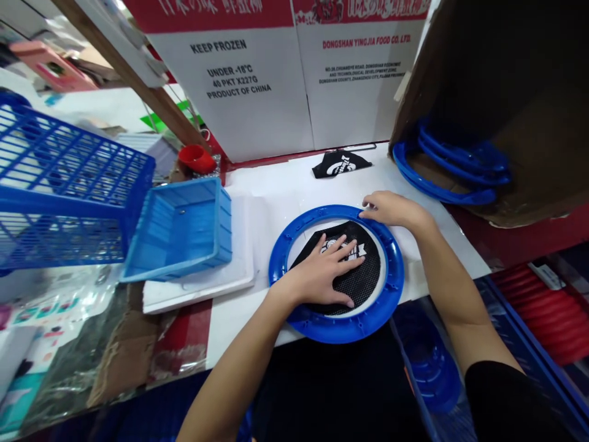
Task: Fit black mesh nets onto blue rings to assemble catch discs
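A blue plastic ring (396,276) lies flat on the white tabletop close to my body. Inside it is a round piece of black mesh fabric (363,279) with white lettering, and its upper left edge does not reach the ring. My left hand (324,270) rests flat on this fabric with fingers spread, covering part of the print. At the ring's upper right, my right hand (389,209) has its fingers curled and its fingertips at the rim. Beyond the ring lies another black printed fabric piece (340,164), partly folded.
A light blue bin (179,230) stands on a white foam slab (242,279) at left, beside a blue basket (69,184) and a red cup (197,159). At right, an open cardboard box (543,123) holds more blue rings (442,181). Printed cartons (276,123) stand behind.
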A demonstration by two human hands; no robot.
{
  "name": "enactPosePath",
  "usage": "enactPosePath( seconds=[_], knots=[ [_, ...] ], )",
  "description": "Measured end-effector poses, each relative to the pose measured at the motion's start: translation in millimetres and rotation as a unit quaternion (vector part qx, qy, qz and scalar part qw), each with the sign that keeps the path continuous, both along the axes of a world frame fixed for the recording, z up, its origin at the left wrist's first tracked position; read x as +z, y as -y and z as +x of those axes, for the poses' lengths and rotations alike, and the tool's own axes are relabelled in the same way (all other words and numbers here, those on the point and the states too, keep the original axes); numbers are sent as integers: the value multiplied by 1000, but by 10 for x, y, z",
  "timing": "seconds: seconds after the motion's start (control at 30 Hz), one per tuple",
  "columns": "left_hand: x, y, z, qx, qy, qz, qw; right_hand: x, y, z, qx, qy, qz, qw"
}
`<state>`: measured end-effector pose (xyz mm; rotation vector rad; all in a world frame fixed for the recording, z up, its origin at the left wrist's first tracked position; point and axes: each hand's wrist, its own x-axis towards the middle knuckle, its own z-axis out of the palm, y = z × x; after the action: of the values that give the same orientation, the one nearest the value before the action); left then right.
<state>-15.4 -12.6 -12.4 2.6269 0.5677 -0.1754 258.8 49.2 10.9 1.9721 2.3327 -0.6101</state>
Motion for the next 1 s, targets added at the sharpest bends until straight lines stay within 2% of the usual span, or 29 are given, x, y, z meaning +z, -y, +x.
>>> enactPosePath(
  seconds=[0.1, 0.23, 0.33, 0.47, 0.53, 0.57, 0.63, 0.7, 0.77, 0.83, 0.9, 1.0],
  knots=[
    [21, -21, -16, 26, 14, 51, 998, 2, 19, -99, 12, -9, 18, 1000],
    [10, -44, -25, 141, -4, 161, 977, 115, 140, -233, 27, 60, 0, 998],
    [-26, -53, -39, 208, -24, 164, 964, 242, 257, -290, -6, 115, -45, 992],
    [-62, -24, -40, 191, -7, 132, 973, 315, 331, -241, -9, 94, -154, 984],
    [-66, -5, -31, 176, -3, 127, 976, 298, 324, -179, 1, 78, -173, 982],
    [-65, -2, -26, 170, 0, 127, 977, 282, 315, -152, 7, 71, -164, 984],
    [-59, -18, -23, 163, 9, 125, 979, 243, 294, -128, 32, 51, -100, 993],
    [-53, -63, -31, 161, 22, 118, 980, 190, 279, -168, 87, 11, -10, 996],
    [-47, -125, -51, 159, 33, 114, 980, 110, 270, -271, 153, -34, 55, 986],
    [-39, -190, -83, 164, 37, 124, 978, 2, 264, -405, 193, -55, 84, 976],
    [-21, -251, -117, 176, 47, 135, 974, -118, 252, -526, 206, -57, 110, 971],
    [39, -342, -144, 197, 71, 102, 973, -260, 210, -618, 210, -87, 127, 965]
  ],
)
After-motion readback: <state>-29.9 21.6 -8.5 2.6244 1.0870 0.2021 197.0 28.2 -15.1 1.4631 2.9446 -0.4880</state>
